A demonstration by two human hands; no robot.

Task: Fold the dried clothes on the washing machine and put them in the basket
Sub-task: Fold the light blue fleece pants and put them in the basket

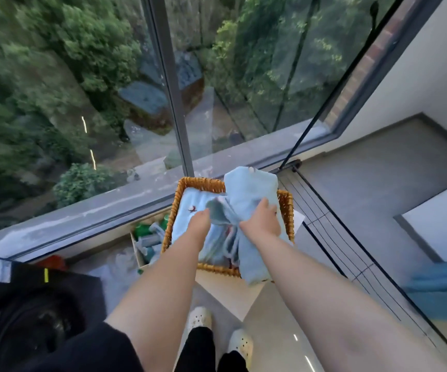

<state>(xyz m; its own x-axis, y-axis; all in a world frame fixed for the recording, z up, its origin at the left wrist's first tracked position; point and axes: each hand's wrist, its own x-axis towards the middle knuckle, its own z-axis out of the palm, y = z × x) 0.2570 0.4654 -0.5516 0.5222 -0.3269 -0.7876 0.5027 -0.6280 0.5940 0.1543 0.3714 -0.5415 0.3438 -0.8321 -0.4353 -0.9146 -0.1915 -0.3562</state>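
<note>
A woven wicker basket point(286, 208) stands on a cardboard box by the window, low in the middle of the view. Inside it on the left lies a folded light blue garment point(190, 202) with a small print. A long folded light blue cloth point(249, 191) hangs over the basket's right half, its ends past both rims. My right hand point(262, 220) grips this cloth near its middle. My left hand point(202, 220) rests on the bunched fabric beside it, fingers hidden in the folds. The dark washing machine point(37, 312) sits at the lower left.
An open carton point(147, 237) with green bottles stands left of the basket. A large glass window point(109, 103) runs behind it. A black wire drying rack point(332, 232) slants along the right. My feet in white clogs point(199, 318) stand on the glossy floor.
</note>
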